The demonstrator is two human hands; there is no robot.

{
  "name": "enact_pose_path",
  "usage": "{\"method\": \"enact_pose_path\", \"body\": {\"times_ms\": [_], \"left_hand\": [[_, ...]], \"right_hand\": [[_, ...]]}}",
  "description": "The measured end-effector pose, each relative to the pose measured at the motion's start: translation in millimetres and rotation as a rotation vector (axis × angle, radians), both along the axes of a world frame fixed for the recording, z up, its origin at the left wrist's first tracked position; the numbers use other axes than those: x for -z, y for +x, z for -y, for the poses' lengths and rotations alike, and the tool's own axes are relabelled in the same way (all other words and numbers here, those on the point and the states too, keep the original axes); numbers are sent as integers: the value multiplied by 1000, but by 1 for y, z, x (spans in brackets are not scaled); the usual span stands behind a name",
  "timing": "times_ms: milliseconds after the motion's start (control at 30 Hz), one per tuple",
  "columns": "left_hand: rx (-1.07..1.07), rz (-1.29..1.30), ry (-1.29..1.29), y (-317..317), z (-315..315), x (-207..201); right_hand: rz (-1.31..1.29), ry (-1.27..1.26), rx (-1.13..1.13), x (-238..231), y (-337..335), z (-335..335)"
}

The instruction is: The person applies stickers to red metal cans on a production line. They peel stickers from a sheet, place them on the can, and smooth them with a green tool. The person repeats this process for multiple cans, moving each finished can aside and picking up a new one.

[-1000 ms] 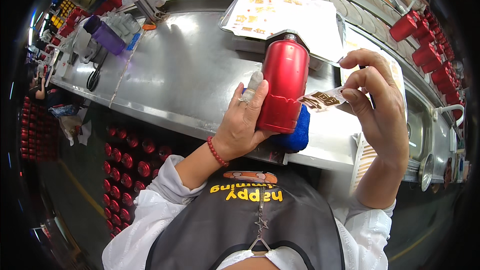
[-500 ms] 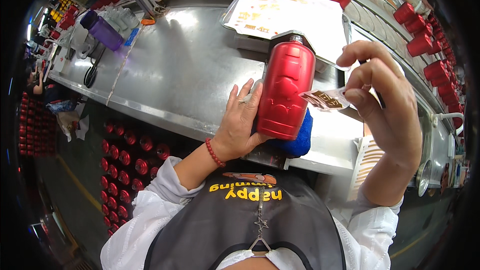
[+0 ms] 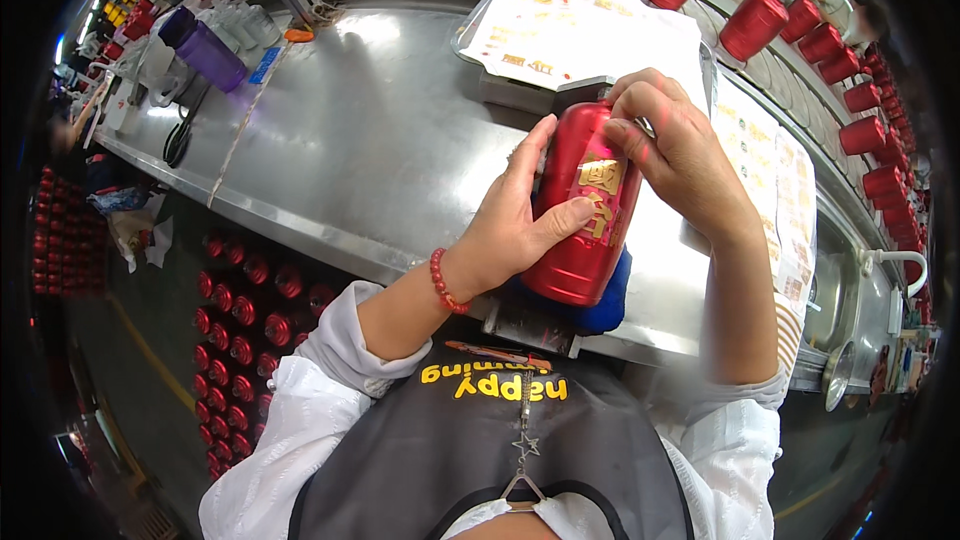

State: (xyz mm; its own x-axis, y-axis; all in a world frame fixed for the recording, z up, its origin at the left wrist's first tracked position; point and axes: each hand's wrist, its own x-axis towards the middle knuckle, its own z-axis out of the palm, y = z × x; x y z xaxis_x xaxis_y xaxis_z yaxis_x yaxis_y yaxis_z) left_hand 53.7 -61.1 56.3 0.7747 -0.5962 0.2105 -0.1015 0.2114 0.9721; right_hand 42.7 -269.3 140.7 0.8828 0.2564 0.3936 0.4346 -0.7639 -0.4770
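Note:
A shiny red bottle point(image 3: 570, 278) lies tilted on a blue cloth point(image 3: 606, 312), its neck end pointing away from me. A clear decal with gold characters point(image 3: 600, 178) now lies against its upper face. My left hand point(image 3: 500, 230) grips the bottle's left side, with the thumb pressed on the decal's lower part. Over the bottle's upper right, my right hand point(image 3: 668, 145) has thumb and fingers pinched at the decal's top end. Those fingers partly hide the bottle's shoulder and neck.
Beyond the bottle, white sheets of gold decals point(image 3: 610, 35) rest on a tray. Red bottles point(image 3: 755, 25) stand along the curved conveyor behind. The steel table point(image 3: 380, 140) holds a purple bottle point(image 3: 208, 58) and scissors point(image 3: 178, 140) at left. More red bottles point(image 3: 240, 340) stand low on the left.
My right hand has moved left and brought the decal onto the bottle. The bottle has turned somewhat, and my left thumb has come over its front onto the decal.

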Motion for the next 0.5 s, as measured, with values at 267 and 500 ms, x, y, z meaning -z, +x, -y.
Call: {"method": "enact_pose_path", "body": {"times_ms": [267, 500], "left_hand": [[150, -251, -186, 4, -1, -1], [87, -171, -63, 3, -3, -2]], "right_hand": [[-73, 29, 32, 0, 2, 1], [-139, 110, 18, 2, 2, 7]]}}
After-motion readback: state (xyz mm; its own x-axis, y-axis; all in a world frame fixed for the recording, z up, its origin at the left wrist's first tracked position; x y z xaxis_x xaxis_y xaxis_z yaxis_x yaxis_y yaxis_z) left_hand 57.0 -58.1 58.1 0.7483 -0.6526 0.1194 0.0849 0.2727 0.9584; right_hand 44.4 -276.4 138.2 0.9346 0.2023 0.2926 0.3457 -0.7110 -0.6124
